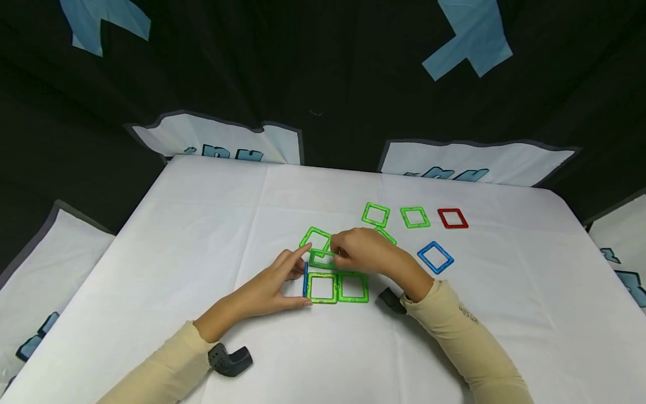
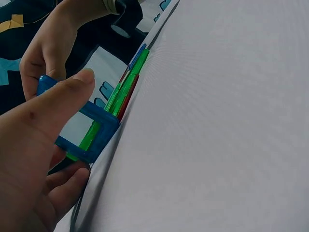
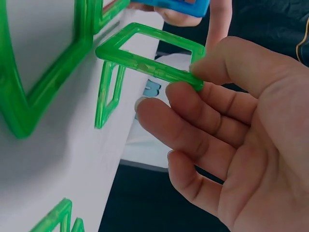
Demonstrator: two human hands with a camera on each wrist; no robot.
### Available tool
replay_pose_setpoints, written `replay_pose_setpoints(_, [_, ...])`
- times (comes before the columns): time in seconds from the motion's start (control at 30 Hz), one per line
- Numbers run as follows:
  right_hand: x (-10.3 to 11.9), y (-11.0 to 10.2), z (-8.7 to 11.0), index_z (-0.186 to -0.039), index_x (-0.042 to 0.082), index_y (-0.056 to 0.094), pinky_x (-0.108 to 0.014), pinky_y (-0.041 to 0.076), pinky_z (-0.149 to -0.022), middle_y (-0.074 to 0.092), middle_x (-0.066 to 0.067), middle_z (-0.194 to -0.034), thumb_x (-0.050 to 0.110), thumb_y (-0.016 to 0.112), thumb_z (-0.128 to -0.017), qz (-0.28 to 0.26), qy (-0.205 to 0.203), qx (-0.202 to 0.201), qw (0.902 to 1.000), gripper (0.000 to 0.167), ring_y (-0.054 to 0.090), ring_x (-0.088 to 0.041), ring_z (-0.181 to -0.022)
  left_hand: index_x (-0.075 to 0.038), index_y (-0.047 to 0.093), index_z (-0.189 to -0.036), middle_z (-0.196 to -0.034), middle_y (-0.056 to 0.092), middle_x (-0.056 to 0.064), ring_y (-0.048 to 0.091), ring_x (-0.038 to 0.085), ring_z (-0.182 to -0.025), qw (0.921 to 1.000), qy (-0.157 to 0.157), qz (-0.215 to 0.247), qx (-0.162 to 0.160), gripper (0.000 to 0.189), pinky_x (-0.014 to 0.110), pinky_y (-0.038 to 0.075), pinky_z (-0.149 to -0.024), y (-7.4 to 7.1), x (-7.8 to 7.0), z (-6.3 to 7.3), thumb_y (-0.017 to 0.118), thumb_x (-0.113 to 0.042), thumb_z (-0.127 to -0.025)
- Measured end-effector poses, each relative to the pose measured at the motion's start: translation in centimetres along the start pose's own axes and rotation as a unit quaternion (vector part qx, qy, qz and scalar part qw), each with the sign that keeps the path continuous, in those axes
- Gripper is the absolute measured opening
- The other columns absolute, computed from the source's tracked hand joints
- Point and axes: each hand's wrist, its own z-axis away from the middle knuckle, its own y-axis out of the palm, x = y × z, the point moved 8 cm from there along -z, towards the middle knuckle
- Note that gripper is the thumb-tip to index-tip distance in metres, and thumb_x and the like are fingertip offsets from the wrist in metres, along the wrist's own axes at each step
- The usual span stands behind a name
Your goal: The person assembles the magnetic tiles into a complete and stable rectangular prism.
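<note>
My right hand (image 1: 365, 249) pinches the edge of a green square magnetic tile (image 3: 145, 66) between thumb and fingers, and the tile is raised at an angle in the right wrist view. My left hand (image 1: 267, 287) holds a blue magnetic tile (image 1: 305, 279) that stands on edge, its thumb at the near end and its fingers at the far end. Two green tiles lie flat side by side just right of the blue one, a left tile (image 1: 322, 275) and a right tile (image 1: 354, 300). Behind the held tile lies another green tile (image 1: 312, 229), partly covered.
Toward the back right of the white table (image 1: 212, 224) lie more tiles: a green one (image 1: 375, 224), another green one (image 1: 415, 225), a red one (image 1: 452, 226) and a blue one (image 1: 428, 247). One more green tile (image 1: 387, 235) is partly hidden by my right hand.
</note>
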Motion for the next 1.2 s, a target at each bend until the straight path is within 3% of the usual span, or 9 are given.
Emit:
replay_pose_setpoints(0.13, [0.5,0.5,0.0,-0.072,0.013,0.057,-0.016,0.029,-0.05,0.045,0.008,-0.06,0.012,0.059,-0.081,-0.01,-0.014,0.022,0.9996,0.009,0.039,-0.005,-0.055,-0.008,0.018,-0.145,-0.11,0.042,0.001,0.049,0.01,-0.105,0.9997,-0.003,0.026,-0.004,0.095,0.021,0.045,-0.092,0.0,0.2,0.0,0.078,-0.024,-0.072])
replay_pose_setpoints(0.47, [1.0,0.6,0.2,-0.078,0.011,0.062,-0.016,0.035,-0.055,0.051,0.007,-0.065,0.011,0.057,-0.083,-0.021,-0.039,0.033,0.9985,0.007,0.042,-0.004,-0.058,-0.009,0.033,-0.139,-0.106,0.043,0.002,0.054,0.009,-0.099,0.9997,0.003,-0.018,-0.015,0.082,0.024,0.046,-0.089,-0.3,0.0,-0.1,0.077,-0.028,-0.072])
replay_pose_setpoints(0.7, [0.9,0.9,0.2,-0.087,0.008,0.065,-0.018,0.039,-0.059,0.057,0.004,-0.071,0.011,0.056,-0.086,-0.042,-0.053,0.048,0.9966,0.01,0.045,-0.005,-0.062,-0.009,0.041,-0.134,-0.107,0.044,0.005,0.053,0.011,-0.097,0.9991,0.025,-0.015,-0.032,0.074,0.024,0.047,-0.086,-0.4,-0.2,0.2,0.078,-0.025,-0.072])
replay_pose_setpoints(0.9, [0.3,1.1,0.1,-0.091,0.009,0.067,-0.018,0.041,-0.058,0.059,0.004,-0.074,0.015,0.058,-0.087,-0.094,-0.037,0.06,0.9931,0.011,0.047,-0.005,-0.063,-0.011,0.04,-0.135,-0.123,0.046,0.004,0.052,0.009,-0.105,0.9999,0.007,0.004,-0.013,0.072,0.024,0.046,-0.091,-0.1,0.2,0.1,0.076,-0.024,-0.074])
replay_pose_setpoints(1.07, [-0.3,1.1,0.1,-0.096,0.009,0.066,-0.017,0.043,-0.061,0.061,0.005,-0.076,0.02,0.059,-0.088,-0.132,-0.032,0.069,0.9884,0.016,0.051,-0.004,-0.067,-0.012,0.039,-0.135,-0.122,0.05,0.002,0.052,0.007,-0.103,0.9999,0.002,-0.011,-0.004,0.072,0.026,0.046,-0.09,0.0,0.3,0.1,0.075,-0.028,-0.075])
replay_pose_setpoints(1.2, [-1.4,0.6,-0.4,-0.104,0.009,0.064,-0.02,0.046,-0.065,0.063,0.003,-0.082,0.029,0.057,-0.09,-0.15,-0.011,0.038,0.9879,0.026,0.055,-0.007,-0.073,-0.012,0.039,-0.136,-0.121,0.049,0.002,0.051,0.007,-0.102,0.9999,0.004,-0.014,-0.003,0.073,0.025,0.046,-0.09,0.1,0.3,0.1,0.075,-0.029,-0.075])
